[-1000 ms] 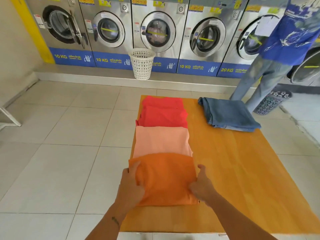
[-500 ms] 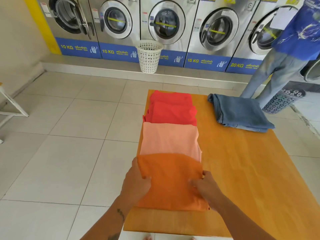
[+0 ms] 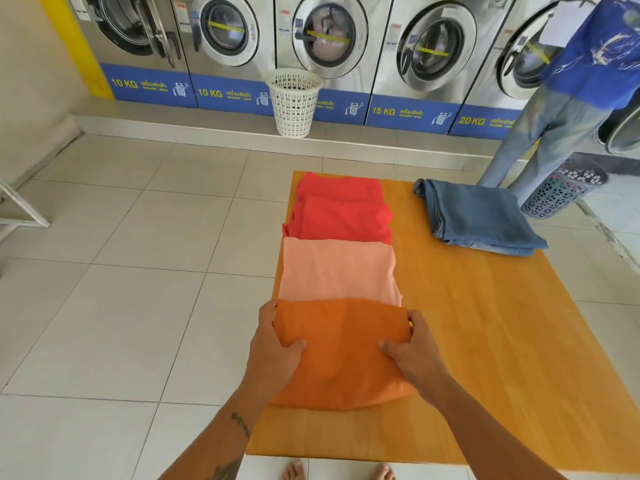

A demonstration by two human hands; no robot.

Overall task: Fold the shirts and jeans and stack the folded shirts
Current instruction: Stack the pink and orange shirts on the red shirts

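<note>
A folded orange shirt (image 3: 341,355) lies at the near left of the wooden table (image 3: 502,341). My left hand (image 3: 273,351) grips its left edge and my right hand (image 3: 415,355) grips its right edge, thumbs on top and fingers curled under. Just beyond it lies a folded pink shirt (image 3: 339,271), its near edge touching the orange one. Past that sit folded red shirts (image 3: 343,209). Folded blue jeans (image 3: 478,216) rest at the table's far right.
A row of washing machines (image 3: 325,39) lines the back wall, with a white laundry basket (image 3: 294,102) on the step. Another person in jeans (image 3: 554,133) stands at the back right beside a dark basket (image 3: 568,192). A white frame (image 3: 20,216) is at far left.
Both hands have slid from the top of the orange shirt out to its side edges and closed on them. The view has tilted down a little.
</note>
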